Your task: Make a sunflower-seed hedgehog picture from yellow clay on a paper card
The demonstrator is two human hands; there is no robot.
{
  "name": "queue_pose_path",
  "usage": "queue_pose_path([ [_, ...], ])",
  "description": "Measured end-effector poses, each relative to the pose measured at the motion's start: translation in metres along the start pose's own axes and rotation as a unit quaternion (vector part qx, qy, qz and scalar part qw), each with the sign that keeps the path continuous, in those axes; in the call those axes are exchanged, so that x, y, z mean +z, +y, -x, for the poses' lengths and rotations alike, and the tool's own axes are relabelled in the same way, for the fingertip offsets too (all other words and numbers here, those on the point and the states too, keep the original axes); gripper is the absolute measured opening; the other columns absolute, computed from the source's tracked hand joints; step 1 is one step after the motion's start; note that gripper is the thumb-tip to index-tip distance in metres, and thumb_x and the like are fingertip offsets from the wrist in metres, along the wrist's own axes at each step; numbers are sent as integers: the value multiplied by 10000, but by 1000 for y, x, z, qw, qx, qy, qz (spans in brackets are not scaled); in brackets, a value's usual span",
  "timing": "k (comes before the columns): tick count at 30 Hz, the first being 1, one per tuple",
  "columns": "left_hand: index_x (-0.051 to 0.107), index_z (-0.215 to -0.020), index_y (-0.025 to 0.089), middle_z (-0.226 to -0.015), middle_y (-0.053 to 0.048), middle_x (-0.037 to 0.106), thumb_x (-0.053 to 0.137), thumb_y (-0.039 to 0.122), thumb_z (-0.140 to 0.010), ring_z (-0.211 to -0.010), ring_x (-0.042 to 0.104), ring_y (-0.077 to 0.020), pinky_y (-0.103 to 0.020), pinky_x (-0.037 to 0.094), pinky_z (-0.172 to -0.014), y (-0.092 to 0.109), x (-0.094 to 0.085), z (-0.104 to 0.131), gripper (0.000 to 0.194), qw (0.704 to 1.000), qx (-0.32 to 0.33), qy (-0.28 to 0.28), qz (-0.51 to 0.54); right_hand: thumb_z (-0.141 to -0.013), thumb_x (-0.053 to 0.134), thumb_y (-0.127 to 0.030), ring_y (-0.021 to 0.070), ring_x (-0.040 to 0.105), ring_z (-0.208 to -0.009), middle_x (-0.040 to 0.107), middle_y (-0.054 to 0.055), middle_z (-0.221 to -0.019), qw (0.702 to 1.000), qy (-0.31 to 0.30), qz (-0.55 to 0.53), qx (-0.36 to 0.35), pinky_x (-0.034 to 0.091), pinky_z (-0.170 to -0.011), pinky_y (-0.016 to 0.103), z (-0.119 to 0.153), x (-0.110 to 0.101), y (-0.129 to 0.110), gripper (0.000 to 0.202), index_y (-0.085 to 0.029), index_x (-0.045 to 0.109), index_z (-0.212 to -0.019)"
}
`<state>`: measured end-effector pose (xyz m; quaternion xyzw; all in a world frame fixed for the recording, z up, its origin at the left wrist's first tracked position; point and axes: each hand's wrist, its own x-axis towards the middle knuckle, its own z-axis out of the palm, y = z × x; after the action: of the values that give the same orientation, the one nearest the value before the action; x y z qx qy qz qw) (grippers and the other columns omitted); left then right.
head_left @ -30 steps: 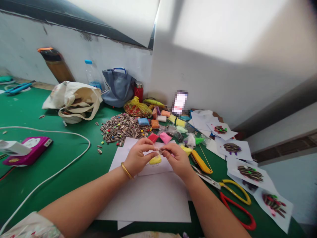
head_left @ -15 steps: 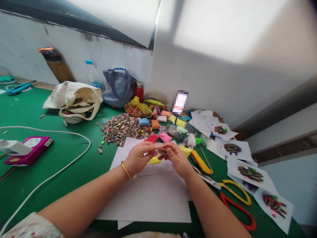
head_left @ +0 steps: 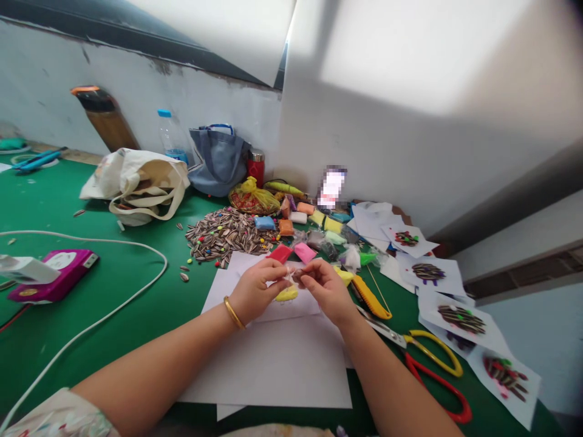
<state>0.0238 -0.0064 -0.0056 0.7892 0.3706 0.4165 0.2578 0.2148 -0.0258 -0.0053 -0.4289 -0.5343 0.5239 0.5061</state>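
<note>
My left hand (head_left: 259, 290), with a gold bangle on its wrist, pinches one side of a small clear plastic packet (head_left: 290, 274). My right hand (head_left: 331, 292) pinches the other side, where something dark brown shows through; its kind is hard to make out. Just below the fingertips, a flattened yellow clay piece (head_left: 286, 294) lies on a white sheet of paper (head_left: 273, 364) with faint drawn lines. Beyond the hands lie a red clay packet (head_left: 279, 253) and a pink one (head_left: 304, 252).
Striped sunflower seeds (head_left: 228, 233) form a heap behind the paper. At right are a yellow utility knife (head_left: 371, 297), large scissors (head_left: 405, 340) and several seed-decorated cards (head_left: 460, 320). A white cable (head_left: 113, 315) curves across the left. A cloth bag (head_left: 136, 182) stands behind.
The fingertips have drawn slightly apart, and the clear packet shows more between them. The right hand has shifted a little. Everything on the table stays in place.
</note>
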Motion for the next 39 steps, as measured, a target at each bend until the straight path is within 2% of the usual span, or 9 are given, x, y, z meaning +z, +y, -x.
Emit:
queue_pose_path([
  [3, 714, -1026, 220, -935, -37, 660, 679, 225, -825, -865, 614, -154, -282, 502, -807, 1, 0, 1, 203, 999, 15, 9, -28, -778, 721, -339, 129, 615, -742, 647, -10, -832, 1000, -12, 16, -4, 511, -699, 274, 1, 1, 5, 234, -220, 563, -904],
  [10, 725, -937, 213, -921, -55, 648, 677, 280, -833, -863, 613, -162, -299, 512, -793, 8, -2, 0, 133, 995, 71, 15, -70, -817, 679, -354, 129, 582, -652, 601, -20, -727, 998, -22, 62, -19, 491, -629, 271, 3, 7, 6, 196, -209, 562, -878],
  [19, 708, -888, 194, -937, -60, 660, 663, 218, -838, -903, 622, -166, -317, 529, -828, 1, 0, 0, 71, 994, 78, 67, -41, -833, 654, -378, 137, 610, -660, 628, -7, -748, 998, -3, 55, -22, 531, -651, 295, 4, 5, 3, 200, -209, 559, -885],
  [24, 699, -1020, 220, -1018, -74, 662, 673, 244, -834, -949, 616, -185, -350, 521, -855, 2, -1, 0, 189, 989, 113, 56, -74, -822, 656, -386, 125, 600, -622, 605, -28, -697, 998, 3, 62, -7, 517, -606, 266, 4, 5, 2, 208, -211, 552, -863],
  [29, 713, -937, 227, -947, -64, 658, 668, 251, -839, -885, 610, -172, -335, 517, -803, 3, -3, -1, 110, 984, 142, 48, -93, -811, 660, -394, 119, 594, -579, 589, -36, -665, 997, -20, 68, 15, 519, -573, 262, 5, 7, -3, 218, -207, 549, -829],
  [35, 680, -888, 193, -964, -71, 653, 623, 194, -857, -908, 597, -178, -337, 509, -818, 4, -7, -2, 65, 985, 129, 68, -93, -808, 650, -381, 114, 598, -566, 587, -40, -672, 997, 3, 69, 19, 507, -548, 248, 3, 3, -3, 204, -205, 554, -839],
  [39, 696, -964, 202, -928, -70, 639, 640, 256, -856, -889, 584, -187, -337, 500, -796, 3, -7, -2, 133, 985, 114, 61, -112, -796, 655, -396, 115, 603, -577, 600, -33, -701, 998, 3, 61, 22, 523, -561, 258, 2, 2, -2, 223, -201, 565, -860],
])
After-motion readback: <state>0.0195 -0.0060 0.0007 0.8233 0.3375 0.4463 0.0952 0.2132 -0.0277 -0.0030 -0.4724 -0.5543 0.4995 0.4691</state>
